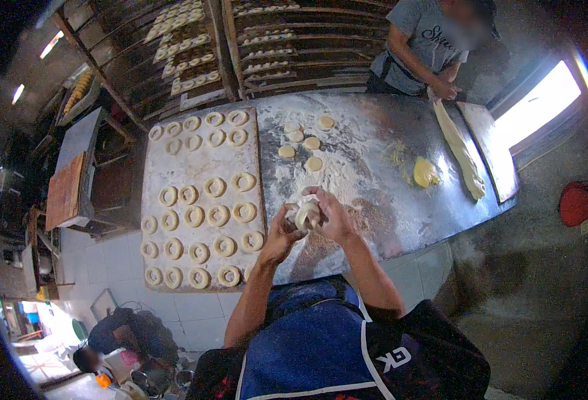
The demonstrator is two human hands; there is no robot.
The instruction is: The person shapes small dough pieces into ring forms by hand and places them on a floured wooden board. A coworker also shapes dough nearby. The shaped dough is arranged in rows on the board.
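Both my hands are closed around one pale ring of dough (pixel 305 214), raised over the near edge of the floured table (pixel 367 133). My left hand (pixel 282 235) grips its left side, and my right hand (pixel 332 217) curls about the right side, with fingers by the hole. Just beyond them, several small flat rounds of dough (pixel 312 143) lie in scattered flour. On my left, a floured board (pixel 204 162) bears rows of shaped dough rings (pixel 218 215), with a bare band across its middle.
A soft yellow lump (pixel 426 172) sits on the table to the right. At the far right, a co-worker (pixel 414 50) handles a long dough strip (pixel 459 150). Racks (pixel 224 50) with trays of rings stand behind. Another person (pixel 124 340) is low at the lower left.
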